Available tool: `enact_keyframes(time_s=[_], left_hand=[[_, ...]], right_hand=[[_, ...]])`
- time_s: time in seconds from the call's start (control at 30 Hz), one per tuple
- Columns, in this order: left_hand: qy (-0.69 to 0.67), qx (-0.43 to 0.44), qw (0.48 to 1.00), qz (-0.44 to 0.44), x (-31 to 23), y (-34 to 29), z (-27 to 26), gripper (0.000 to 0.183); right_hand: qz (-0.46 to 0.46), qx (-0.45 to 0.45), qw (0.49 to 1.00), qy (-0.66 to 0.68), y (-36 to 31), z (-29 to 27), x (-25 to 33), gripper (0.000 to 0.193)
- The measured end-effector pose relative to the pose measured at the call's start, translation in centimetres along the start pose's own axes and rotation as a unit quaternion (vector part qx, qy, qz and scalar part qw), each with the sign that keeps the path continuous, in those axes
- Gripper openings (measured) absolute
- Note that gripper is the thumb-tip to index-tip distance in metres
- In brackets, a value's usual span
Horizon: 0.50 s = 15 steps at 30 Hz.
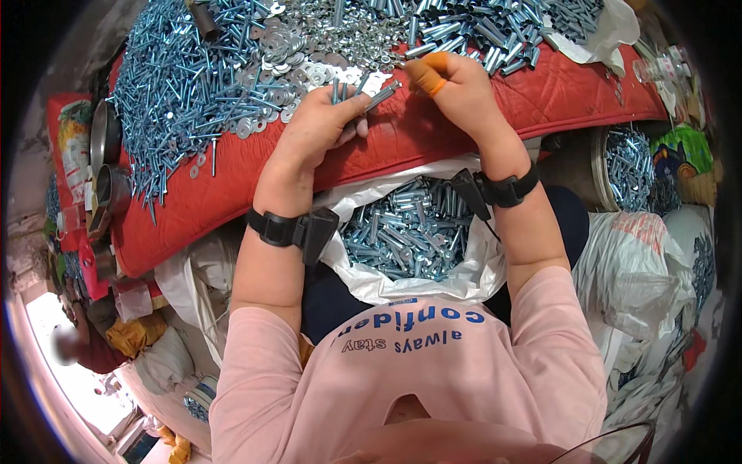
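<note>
My left hand (321, 120) is closed around several silvery bolts (380, 97), which stick out between the thumb and fingers at different angles; some seem to have sleeves on them. To its right, my right hand (461, 87) wears orange covers on the thumb and fingertips. Those tips are pinched together close to the bolt ends, and whatever lies between them is too small to make out. Just beyond both hands are flat washers (315, 75), a heap of small nuts (357, 42) and metal sleeves (440, 32). Long thin bolts (174, 93) are piled at the far left.
A red quilted cloth (243, 182) lies under the piles. In my lap sits a white sack (367, 291) full of assembled bolts (406, 232). A metal container (599, 166) with bolts and a white bag (630, 263) stand at right. Metal bowls (108, 131) are at left; another person (97, 340) is beyond.
</note>
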<state>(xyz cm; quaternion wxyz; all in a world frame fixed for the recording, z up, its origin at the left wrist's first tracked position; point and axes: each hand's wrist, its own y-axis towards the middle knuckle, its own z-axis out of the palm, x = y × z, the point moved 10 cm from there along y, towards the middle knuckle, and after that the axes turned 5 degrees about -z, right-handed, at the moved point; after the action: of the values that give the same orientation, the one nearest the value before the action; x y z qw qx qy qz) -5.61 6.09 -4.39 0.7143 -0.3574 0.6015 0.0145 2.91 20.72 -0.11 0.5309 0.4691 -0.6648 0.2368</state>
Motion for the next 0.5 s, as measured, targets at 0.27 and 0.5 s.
enact_keyframes(time_s=[0.27, 0.5], left_hand=[[0.001, 0.002, 1.000, -0.005, -0.1, -0.4, 0.2, 0.014], [0.040, 0.048, 0.998, 0.010, -1.1, -2.4, 1.6, 0.015]], right_hand=[[-0.034, -0.034, 0.999, 0.001, -0.2, -0.5, 0.9, 0.020], [-0.048, 0.038, 0.998, 0.031, -0.3, 1.6, 1.3, 0.021]])
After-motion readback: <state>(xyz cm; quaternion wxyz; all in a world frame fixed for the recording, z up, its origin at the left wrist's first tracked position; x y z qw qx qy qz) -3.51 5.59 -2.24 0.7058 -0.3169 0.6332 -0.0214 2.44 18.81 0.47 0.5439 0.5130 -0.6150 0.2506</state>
